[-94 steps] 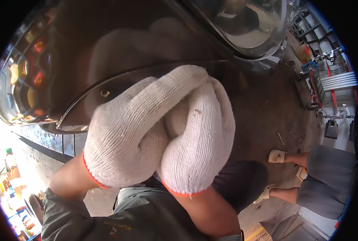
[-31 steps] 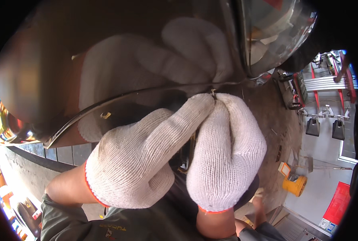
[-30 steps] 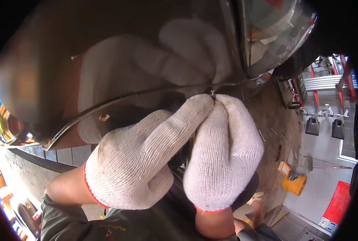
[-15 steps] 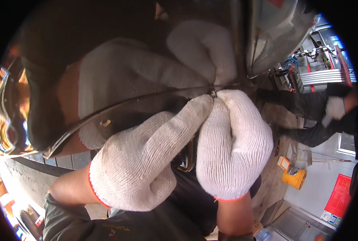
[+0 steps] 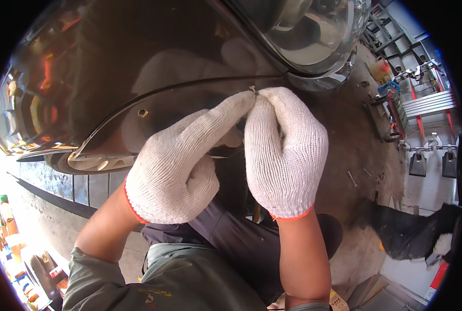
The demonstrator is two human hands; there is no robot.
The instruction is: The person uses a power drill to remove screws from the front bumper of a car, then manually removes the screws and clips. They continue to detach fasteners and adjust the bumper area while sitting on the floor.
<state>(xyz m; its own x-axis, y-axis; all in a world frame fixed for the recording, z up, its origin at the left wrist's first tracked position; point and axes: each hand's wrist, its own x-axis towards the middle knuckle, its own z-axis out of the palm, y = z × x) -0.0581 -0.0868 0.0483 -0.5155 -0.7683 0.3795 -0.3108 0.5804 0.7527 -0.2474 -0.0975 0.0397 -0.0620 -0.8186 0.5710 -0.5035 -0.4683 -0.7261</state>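
Observation:
Both hands wear white knit gloves with orange cuffs. My left hand (image 5: 171, 173) reaches its index finger up to a small metal fastener (image 5: 252, 89) at the seam of a glossy dark brown vehicle panel (image 5: 106, 67). My right hand (image 5: 285, 155) pinches at the same fastener from the right, fingertips against my left index tip; what lies between them is mostly hidden. A small gold-coloured hole or clip (image 5: 143, 113) sits on the lower panel, left of the fingers. A clear lamp housing (image 5: 319, 36) is above right.
A co-worker's dark-clad leg (image 5: 402, 228) is at lower right. A wrench (image 5: 352, 178) lies on the stained floor. Metal racks with red bars (image 5: 420, 119) stand at right. A concrete ledge (image 5: 60, 202) runs at lower left, beside a bright cluttered area.
From clasped around each other, my hands have spread into a pinch at the seam. The view has since shifted, placing them higher in frame. The co-worker entered and moved lower right.

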